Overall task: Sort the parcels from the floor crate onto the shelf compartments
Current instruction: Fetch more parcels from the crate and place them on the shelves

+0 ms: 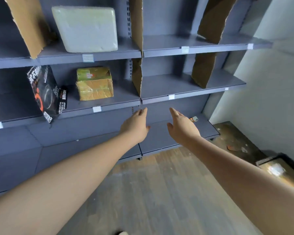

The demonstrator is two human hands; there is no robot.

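A grey metal shelf unit fills the wall ahead, split into compartments by upright cardboard dividers. A white foam box sits on the upper shelf. On the middle shelf stand two taped cardboard parcels, one stacked on the other, beside a black printed bag that leans over the shelf edge. My left hand and my right hand reach out side by side in front of the lowest shelf, both empty with fingers spread. The floor crate shows at the right edge, holding a wrapped parcel.
A small orange and white item lies on the bottom shelf just right of my right hand. The compartments right of the middle divider hold only cardboard dividers. Wooden floor lies below; debris sits in the right corner by the white wall.
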